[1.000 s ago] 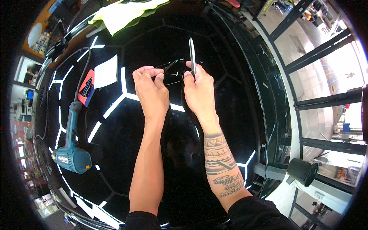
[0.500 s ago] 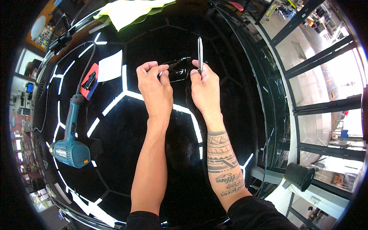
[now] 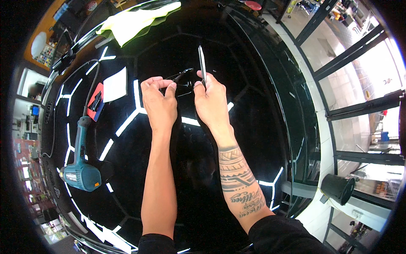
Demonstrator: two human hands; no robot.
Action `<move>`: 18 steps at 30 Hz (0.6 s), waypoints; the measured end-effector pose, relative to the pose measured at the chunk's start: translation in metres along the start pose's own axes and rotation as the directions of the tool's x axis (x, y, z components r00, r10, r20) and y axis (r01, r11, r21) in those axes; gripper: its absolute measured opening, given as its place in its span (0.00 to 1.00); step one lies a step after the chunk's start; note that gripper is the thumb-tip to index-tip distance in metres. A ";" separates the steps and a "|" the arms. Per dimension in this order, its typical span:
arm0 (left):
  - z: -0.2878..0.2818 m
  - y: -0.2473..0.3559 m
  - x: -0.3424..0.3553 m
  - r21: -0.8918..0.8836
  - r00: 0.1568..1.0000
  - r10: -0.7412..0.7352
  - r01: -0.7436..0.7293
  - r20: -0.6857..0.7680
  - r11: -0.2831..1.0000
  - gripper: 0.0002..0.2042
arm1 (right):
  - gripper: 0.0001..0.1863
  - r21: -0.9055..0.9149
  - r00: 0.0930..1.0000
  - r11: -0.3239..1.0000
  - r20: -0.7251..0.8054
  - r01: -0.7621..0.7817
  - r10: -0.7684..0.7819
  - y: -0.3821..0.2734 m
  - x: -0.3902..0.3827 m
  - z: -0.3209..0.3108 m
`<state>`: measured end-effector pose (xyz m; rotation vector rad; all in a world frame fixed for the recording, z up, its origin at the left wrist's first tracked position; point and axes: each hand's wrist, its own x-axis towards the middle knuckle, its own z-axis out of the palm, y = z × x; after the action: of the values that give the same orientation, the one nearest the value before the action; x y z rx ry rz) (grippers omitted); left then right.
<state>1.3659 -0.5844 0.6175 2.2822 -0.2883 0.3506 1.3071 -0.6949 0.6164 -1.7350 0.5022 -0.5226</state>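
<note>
My left hand [image 3: 159, 101] has its fingertips pinched on the edge of a thin glossy film [image 3: 182, 76] lying wrinkled over the shiny black panel [image 3: 249, 135]. Just to its right, my right hand [image 3: 210, 101] grips a slim flat tool [image 3: 201, 57], dark and silver, upright between thumb and fingers. The film spans the gap between both hands; whether the right fingers also touch it, I cannot tell. Bright hexagonal light reflections cross the panel around my forearms.
Left of me lie a teal heat gun [image 3: 81, 173] with its cord, a white card [image 3: 115, 84] and a red card [image 3: 95, 101] with dark pieces on it. A yellow-green cloth [image 3: 133, 21] rests at the far edge. A black bucket [image 3: 336, 188] stands beyond the right edge, near glass doors.
The view has shifted slightly, moving both hands and surrounding objects a little in the picture. The grips look the same, and little else differs.
</note>
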 end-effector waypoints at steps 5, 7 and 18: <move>0.005 -0.002 0.000 0.014 1.000 0.000 0.001 -0.011 1.000 0.07 | 0.16 -0.022 0.998 0.999 -0.039 0.049 -0.050 0.001 0.000 0.003; 0.006 0.001 0.001 0.052 1.000 0.016 -0.015 -0.008 0.999 0.07 | 0.16 -0.012 0.998 0.999 -0.048 0.047 -0.048 0.004 0.002 0.002; 0.007 0.003 0.001 0.089 1.000 0.011 -0.012 0.009 0.996 0.07 | 0.16 -0.001 0.999 1.000 -0.045 0.022 -0.022 0.005 0.002 0.003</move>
<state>1.3675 -0.5913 0.6156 2.3708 -0.2957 0.3662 1.3102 -0.6950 0.6116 -1.7343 0.5156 -0.5784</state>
